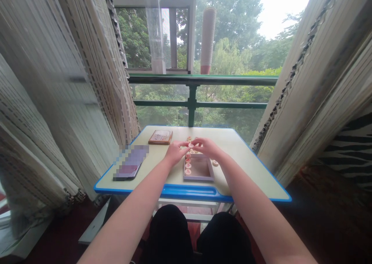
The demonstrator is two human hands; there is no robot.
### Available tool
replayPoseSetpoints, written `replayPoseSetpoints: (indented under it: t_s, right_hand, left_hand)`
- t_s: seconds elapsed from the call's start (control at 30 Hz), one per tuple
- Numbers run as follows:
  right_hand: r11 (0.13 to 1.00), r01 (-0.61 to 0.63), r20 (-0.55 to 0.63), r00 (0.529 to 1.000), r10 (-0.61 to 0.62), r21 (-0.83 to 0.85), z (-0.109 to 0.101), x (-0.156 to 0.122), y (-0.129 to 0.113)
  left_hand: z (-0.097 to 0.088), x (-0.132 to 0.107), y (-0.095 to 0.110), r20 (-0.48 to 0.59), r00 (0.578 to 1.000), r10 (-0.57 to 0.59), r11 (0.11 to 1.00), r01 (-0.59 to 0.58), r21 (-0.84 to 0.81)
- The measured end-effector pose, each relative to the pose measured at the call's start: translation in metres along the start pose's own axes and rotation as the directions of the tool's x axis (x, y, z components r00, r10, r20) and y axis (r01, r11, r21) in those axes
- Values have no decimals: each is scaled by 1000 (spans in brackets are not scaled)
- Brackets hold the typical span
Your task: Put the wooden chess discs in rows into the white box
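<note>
A round Chinese chess piece (190,144) with red marking is between the fingertips of both hands, above the far end of a shallow box. My left hand (176,152) pinches it from the left and my right hand (208,148) from the right. Below them, the open box (212,175) has a column of red-marked pieces (188,166) along its left wall; the near right part of its floor is bare. More pieces lie beyond and under the fingers, partly hidden. Beside the box, close to my right wrist, lies a loose piece (215,163).
The pale table (247,175) has a blue edge and a pencil groove at the front. A flat brown-edged box or lid (161,137) lies at the back left. Nearer, a phone-like dark slab (130,165) is pixelated. Curtains flank the table; a green railing (232,80) stands behind.
</note>
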State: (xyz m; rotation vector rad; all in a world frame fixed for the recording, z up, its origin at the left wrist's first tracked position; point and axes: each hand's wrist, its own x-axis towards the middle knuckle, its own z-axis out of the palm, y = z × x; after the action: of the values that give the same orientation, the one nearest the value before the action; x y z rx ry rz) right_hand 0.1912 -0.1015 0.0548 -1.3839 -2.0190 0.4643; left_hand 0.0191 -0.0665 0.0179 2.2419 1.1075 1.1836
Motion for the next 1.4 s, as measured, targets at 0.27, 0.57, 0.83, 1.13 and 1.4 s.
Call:
replayPoseSetpoints:
  t_s: [0.27, 0.57, 0.83, 1.13, 1.4]
  right_hand:
    - [998, -21, 4, 1000, 22, -54, -1, -7, -4]
    - [990, -28, 14, 999, 30, -136, 1, -23, -3]
    - [993, -28, 38, 999, 33, -116, 4, -26, 4]
    - [988, 15, 35, 999, -10, -155, 5, -25, 10]
    - [965, 71, 51, 997, -60, -251, 8, -23, 17]
  left_hand:
    - [-3, -5, 7, 30, 999, 30, 999, -30, 13]
    - [0, -9, 0, 120, 992, 44, 999, -43, -5]
    - [3, -8, -4, 158, 984, 79, 996, -85, 27]
    - [3, -8, 2, 195, 973, 120, 989, -134, 57]
    - [8, -6, -1, 218, 973, 80, 991, -100, 83]
